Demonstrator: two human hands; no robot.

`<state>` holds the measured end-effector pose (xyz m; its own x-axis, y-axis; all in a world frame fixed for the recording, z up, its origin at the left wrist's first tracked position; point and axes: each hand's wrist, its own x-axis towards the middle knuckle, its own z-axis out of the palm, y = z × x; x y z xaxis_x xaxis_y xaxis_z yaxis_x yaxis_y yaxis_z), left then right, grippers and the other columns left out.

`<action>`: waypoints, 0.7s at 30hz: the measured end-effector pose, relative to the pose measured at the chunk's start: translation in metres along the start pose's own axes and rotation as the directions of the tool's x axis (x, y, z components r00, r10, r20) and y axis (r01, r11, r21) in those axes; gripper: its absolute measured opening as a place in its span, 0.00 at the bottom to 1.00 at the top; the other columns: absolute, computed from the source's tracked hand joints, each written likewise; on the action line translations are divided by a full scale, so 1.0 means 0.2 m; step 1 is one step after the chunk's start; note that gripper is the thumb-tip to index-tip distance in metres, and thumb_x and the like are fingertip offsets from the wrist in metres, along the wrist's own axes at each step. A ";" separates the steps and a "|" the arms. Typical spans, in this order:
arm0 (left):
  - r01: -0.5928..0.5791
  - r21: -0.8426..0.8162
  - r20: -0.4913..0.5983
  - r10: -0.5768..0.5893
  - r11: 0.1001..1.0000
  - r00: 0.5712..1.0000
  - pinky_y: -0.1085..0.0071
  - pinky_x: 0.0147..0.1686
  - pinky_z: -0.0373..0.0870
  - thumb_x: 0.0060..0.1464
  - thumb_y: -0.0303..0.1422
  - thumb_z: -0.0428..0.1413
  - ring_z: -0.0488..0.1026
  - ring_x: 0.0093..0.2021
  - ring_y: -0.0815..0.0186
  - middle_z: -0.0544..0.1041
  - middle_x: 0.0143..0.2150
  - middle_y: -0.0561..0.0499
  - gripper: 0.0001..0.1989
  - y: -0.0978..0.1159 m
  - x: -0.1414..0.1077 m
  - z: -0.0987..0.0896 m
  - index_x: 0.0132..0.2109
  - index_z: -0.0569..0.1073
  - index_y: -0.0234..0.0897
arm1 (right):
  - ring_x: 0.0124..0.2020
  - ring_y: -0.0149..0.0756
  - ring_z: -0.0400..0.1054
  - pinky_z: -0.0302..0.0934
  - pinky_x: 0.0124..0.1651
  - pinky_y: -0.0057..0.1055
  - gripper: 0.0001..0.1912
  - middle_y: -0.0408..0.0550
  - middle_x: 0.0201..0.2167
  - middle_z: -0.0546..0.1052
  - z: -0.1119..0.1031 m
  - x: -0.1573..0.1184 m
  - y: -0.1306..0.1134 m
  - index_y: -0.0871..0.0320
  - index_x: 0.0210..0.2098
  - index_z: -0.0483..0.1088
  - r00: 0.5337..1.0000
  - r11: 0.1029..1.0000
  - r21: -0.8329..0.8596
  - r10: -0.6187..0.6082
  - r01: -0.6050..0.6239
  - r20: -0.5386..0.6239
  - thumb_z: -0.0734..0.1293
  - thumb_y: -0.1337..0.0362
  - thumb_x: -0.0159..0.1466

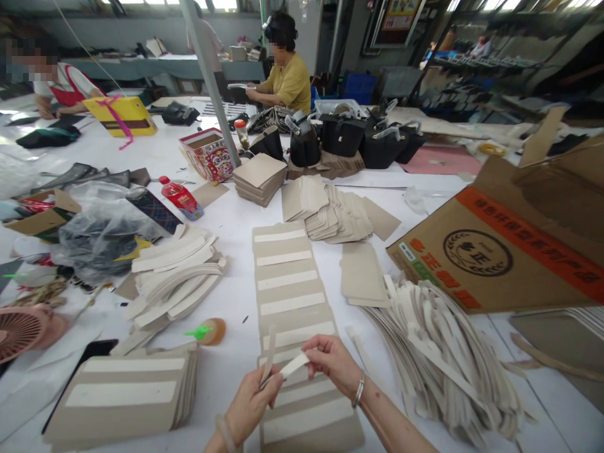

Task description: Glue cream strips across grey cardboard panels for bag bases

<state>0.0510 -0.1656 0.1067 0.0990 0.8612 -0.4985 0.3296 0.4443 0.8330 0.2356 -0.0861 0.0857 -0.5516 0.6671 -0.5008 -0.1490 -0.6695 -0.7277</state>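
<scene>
A pale strip (293, 365) spans my two hands. My left hand (250, 402) pinches its near end, and a thin tan strip (270, 349) stands up from the same fingers. Pinched on the strip's other end are the fingertips of my right hand (333, 363). Below both hands runs a column of overlapping beige panels (278, 250), each bearing a white strip. Left of my left hand lies a stack of beige panels (117, 412) with white strips on top. To the right of my right hand sprawls a big bundle of loose strips (438, 352).
Curved strips (184, 270) and a glue bottle with a green tip (210, 331) lie to the left. Beige panel piles (325, 207), black bags (342, 135) and a red bottle (182, 198) stand farther back. A cardboard box (504, 239) is at right. Co-workers sit across the table.
</scene>
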 end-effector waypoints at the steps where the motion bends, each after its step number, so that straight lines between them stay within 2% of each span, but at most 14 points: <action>1: 0.004 0.003 0.007 -0.005 1.000 1.000 0.76 0.29 0.58 0.55 0.47 0.42 0.60 0.24 0.71 0.62 0.18 0.58 0.21 -0.01 0.00 -0.01 0.27 0.66 0.36 | 0.16 0.27 0.64 0.57 0.22 0.25 0.14 0.40 0.17 0.70 -0.02 0.00 0.00 0.63 0.31 0.67 1.000 1.000 -0.027 -0.004 0.003 -0.008 0.70 0.61 0.49; 3: 0.028 0.037 0.013 -0.028 0.999 1.000 0.76 0.28 0.58 0.55 0.48 0.41 0.61 0.23 0.71 0.62 0.18 0.57 0.23 -0.04 -0.02 -0.06 0.23 0.65 0.36 | 0.15 0.26 0.64 0.55 0.22 0.23 0.13 0.37 0.15 0.69 -0.06 -0.01 -0.02 0.61 0.33 0.65 0.999 0.994 -0.103 -0.023 0.021 -0.025 0.68 0.63 0.50; 5: 0.072 0.136 -0.036 -0.067 0.988 0.997 0.75 0.27 0.59 0.55 0.48 0.41 0.63 0.23 0.69 0.65 0.18 0.55 0.24 -0.07 -0.04 -0.14 0.22 0.66 0.37 | 0.13 0.24 0.61 0.53 0.21 0.22 0.11 0.34 0.14 0.67 -0.10 -0.03 -0.05 0.60 0.31 0.63 0.999 0.982 -0.187 -0.041 0.034 -0.035 0.67 0.64 0.50; 8: 0.144 0.305 -0.198 -0.085 0.941 0.976 0.73 0.31 0.61 0.53 0.47 0.44 0.69 0.28 0.65 0.73 0.24 0.53 0.19 -0.06 -0.07 -0.25 0.28 0.71 0.40 | 0.13 0.22 0.58 0.51 0.19 0.20 0.12 0.33 0.16 0.68 -0.12 -0.05 -0.13 0.59 0.31 0.61 1.000 0.968 -0.252 -0.006 0.009 0.011 0.67 0.67 0.48; 10: 0.139 0.325 -0.253 -0.056 0.935 0.966 0.73 0.37 0.63 0.50 0.46 0.48 0.71 0.35 0.63 0.77 0.32 0.52 0.15 0.01 -0.08 -0.27 0.34 0.74 0.43 | 0.13 0.21 0.58 0.49 0.17 0.20 0.15 0.34 0.18 0.69 -0.08 -0.06 -0.18 0.58 0.34 0.61 0.994 0.964 -0.265 0.051 -0.023 0.100 0.68 0.68 0.47; 12: 0.086 0.245 -0.198 -0.037 0.966 0.980 0.73 0.40 0.64 0.48 0.46 0.52 0.71 0.38 0.63 0.77 0.37 0.52 0.16 0.12 -0.08 -0.23 0.39 0.74 0.44 | 0.14 0.22 0.58 0.49 0.17 0.19 0.18 0.34 0.18 0.69 0.00 -0.06 -0.22 0.58 0.36 0.61 0.975 0.964 -0.261 0.103 -0.048 0.199 0.69 0.67 0.47; 14: 0.054 0.112 -0.054 -0.049 0.992 0.997 0.74 0.33 0.65 0.43 0.47 0.56 0.71 0.35 0.62 0.77 0.35 0.52 0.19 0.23 -0.07 -0.15 0.41 0.74 0.41 | 0.14 0.22 0.58 0.49 0.18 0.20 0.20 0.34 0.17 0.68 0.09 -0.04 -0.24 0.58 0.36 0.61 0.959 0.969 -0.241 0.120 -0.057 0.257 0.71 0.64 0.46; 15: 0.028 0.047 0.007 -0.029 0.998 1.000 0.74 0.32 0.65 0.44 0.46 0.55 0.70 0.33 0.63 0.77 0.31 0.52 0.17 0.27 -0.06 -0.10 0.37 0.75 0.40 | 0.14 0.22 0.58 0.50 0.18 0.20 0.20 0.34 0.17 0.68 0.14 -0.03 -0.25 0.58 0.36 0.62 0.964 0.975 -0.219 0.098 -0.043 0.246 0.71 0.63 0.46; 17: 0.028 -0.072 -0.026 -0.030 0.997 0.999 0.74 0.28 0.63 0.44 0.46 0.55 0.68 0.27 0.66 0.74 0.24 0.53 0.16 0.30 -0.04 -0.03 0.28 0.74 0.37 | 0.18 0.24 0.61 0.55 0.23 0.22 0.18 0.37 0.20 0.69 0.21 -0.02 -0.25 0.59 0.35 0.63 0.985 0.987 -0.159 0.006 0.023 0.174 0.71 0.59 0.49; 19: 0.068 -0.201 -0.162 -0.102 0.977 0.981 0.75 0.22 0.59 0.44 0.48 0.54 0.62 0.20 0.71 0.67 0.17 0.55 0.18 0.29 -0.02 0.00 0.23 0.71 0.36 | 0.28 0.28 0.66 0.60 0.32 0.25 0.20 0.42 0.28 0.72 0.25 -0.03 -0.22 0.58 0.38 0.64 0.987 0.992 -0.103 -0.063 0.079 0.146 0.70 0.56 0.50; 21: 0.096 -0.352 -0.260 -0.196 0.931 0.945 0.75 0.17 0.52 0.44 0.49 0.53 0.55 0.16 0.73 0.62 0.14 0.58 0.19 0.26 -0.02 -0.01 0.26 0.70 0.35 | 0.35 0.31 0.68 0.61 0.37 0.27 0.22 0.45 0.33 0.73 0.27 -0.05 -0.16 0.58 0.40 0.65 0.966 0.996 -0.082 -0.010 0.033 0.259 0.71 0.56 0.49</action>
<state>0.0650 -0.1450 0.1524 -0.2153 0.7912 -0.5723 -0.0136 0.5836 0.8119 0.2019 -0.0892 0.1392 -0.7434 0.5667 -0.3551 -0.0987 -0.6182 -0.7798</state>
